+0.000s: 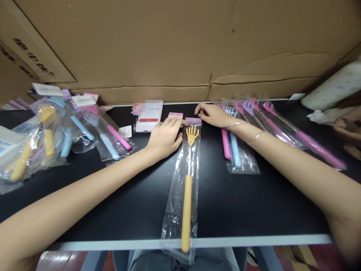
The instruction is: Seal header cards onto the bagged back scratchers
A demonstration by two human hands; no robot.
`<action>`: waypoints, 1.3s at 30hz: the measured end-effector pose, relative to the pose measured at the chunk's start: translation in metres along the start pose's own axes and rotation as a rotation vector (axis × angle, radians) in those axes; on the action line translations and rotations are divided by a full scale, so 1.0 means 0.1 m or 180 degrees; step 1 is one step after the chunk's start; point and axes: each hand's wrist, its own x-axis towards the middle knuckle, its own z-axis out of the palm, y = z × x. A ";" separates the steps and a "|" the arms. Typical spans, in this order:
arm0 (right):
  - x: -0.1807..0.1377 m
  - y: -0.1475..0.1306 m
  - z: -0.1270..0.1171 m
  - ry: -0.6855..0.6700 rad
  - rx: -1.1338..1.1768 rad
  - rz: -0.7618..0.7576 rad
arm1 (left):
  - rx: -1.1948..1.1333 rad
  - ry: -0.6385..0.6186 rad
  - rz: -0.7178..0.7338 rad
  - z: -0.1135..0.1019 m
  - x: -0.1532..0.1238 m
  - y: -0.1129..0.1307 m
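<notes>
A yellow back scratcher (186,210) lies lengthwise before me inside a clear plastic bag (172,210), its lower end reaching past the table's front edge. The bag is topped by a small purple card (193,121). My left hand (166,137) rests to the left of the scratcher's head, fingers stretched forward, with a fingertip at the card's left side. Partly under those fingers is another pink card (175,115). My right hand (213,114) lies just right of the purple card, fingers loosely bent and apart, with nothing visible in them.
Bagged back scratchers (105,145) in several colours pile up at left. More bagged scratchers (318,148) lie at right, partly beneath my right forearm. A phone (149,116) showing a timer is near the cardboard wall (158,49). A white roll (332,86) occupies the far right.
</notes>
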 end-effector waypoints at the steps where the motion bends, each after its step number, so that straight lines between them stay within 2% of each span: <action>1: 0.00 0.00 0.00 0.0005 0.0016 -0.0016 | 0.0006 -0.0014 -0.0007 0.00 0.00 0.00; 8: 0.02 0.06 0.02 0.0061 0.0343 -0.0073 | 0.0024 0.0024 0.0006 0.01 -0.01 -0.02; 13: 0.04 0.11 0.04 0.0140 0.0476 -0.0221 | -0.0100 -0.0176 -0.0143 -0.01 0.00 -0.02; 18: 0.03 0.10 0.05 0.0113 0.0378 -0.0171 | -0.0130 -0.0162 -0.0108 -0.01 0.00 -0.02; 25: 0.03 0.09 0.06 0.0095 0.0329 -0.0168 | -0.0064 0.0054 0.0015 0.03 -0.01 -0.04; 32: 0.00 0.04 0.06 0.0125 -0.0071 -0.0145 | -0.0043 -0.0172 -0.0082 -0.02 0.00 -0.01; 39: 0.00 0.04 0.07 0.0170 -0.0141 -0.0216 | -0.0028 -0.0044 -0.0019 0.00 -0.01 -0.02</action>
